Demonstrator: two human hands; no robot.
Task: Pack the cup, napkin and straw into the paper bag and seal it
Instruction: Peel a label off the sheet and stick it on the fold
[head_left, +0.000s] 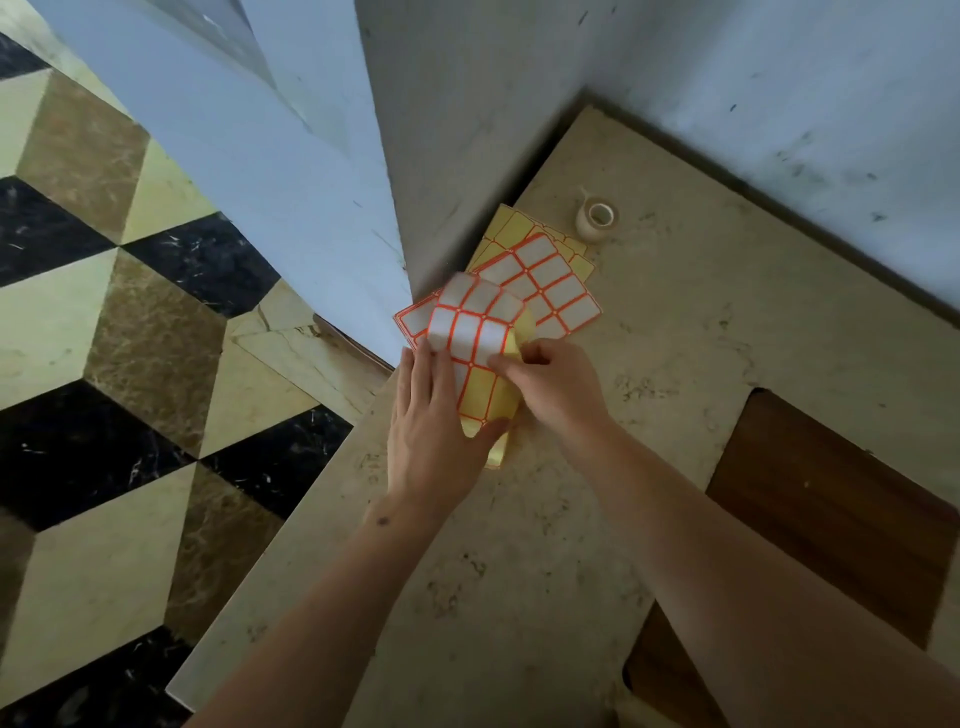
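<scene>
A beige stone counter (597, 519) carries label sheets (550, 291) and a tape roll (596, 220) near the corner

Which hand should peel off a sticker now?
The right hand, probably. Its fingertips already pinch the curled edge of the sticker sheet, while the left hand lies flat along the sheet's lower part, steadying it above the stone counter.

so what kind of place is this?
Probably a home or small shop, not a lab: patterned marble floor, stone counter in a scuffed wall corner, label sheets and tape on it.
</scene>
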